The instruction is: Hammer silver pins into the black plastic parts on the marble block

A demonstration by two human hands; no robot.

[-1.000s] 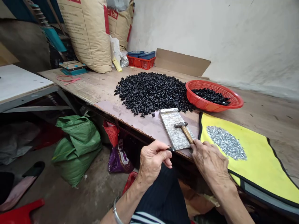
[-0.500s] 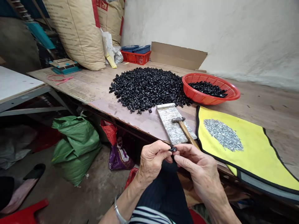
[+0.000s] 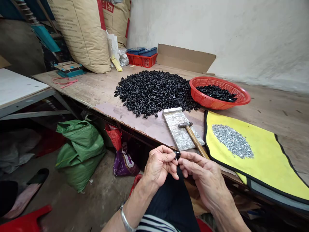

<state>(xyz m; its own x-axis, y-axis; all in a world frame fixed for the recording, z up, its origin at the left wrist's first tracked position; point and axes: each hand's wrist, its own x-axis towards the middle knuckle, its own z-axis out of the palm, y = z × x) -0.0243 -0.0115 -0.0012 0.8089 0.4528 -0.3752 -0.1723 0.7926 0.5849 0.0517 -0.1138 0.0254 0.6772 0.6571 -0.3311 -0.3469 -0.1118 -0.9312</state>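
Note:
My left hand [image 3: 159, 166] and my right hand [image 3: 202, 176] meet just below the table's front edge, fingertips pinched together on one small black plastic piece [image 3: 177, 154]. Behind them a hammer [image 3: 193, 136] with a wooden handle lies on a grey metal slab [image 3: 177, 127], untouched. A big heap of black plastic pieces [image 3: 154, 91] covers the table's middle. A red basket [image 3: 241, 100] at the right holds more black pieces. A pile of small silver nails [image 3: 231, 140] lies on a yellow cloth [image 3: 265, 161].
Large paper sacks [image 3: 84, 32] stand at the back left, with a small red crate [image 3: 141, 59] and a cardboard sheet [image 3: 185, 59] beside them. Green bags [image 3: 79, 148] and a purple bag [image 3: 123, 162] sit on the floor under the table. A red stool edge [image 3: 24, 220] shows bottom left.
My right hand left the hammer handle and came over to my left hand; both now pinch the small black piece together. The view shifted slightly.

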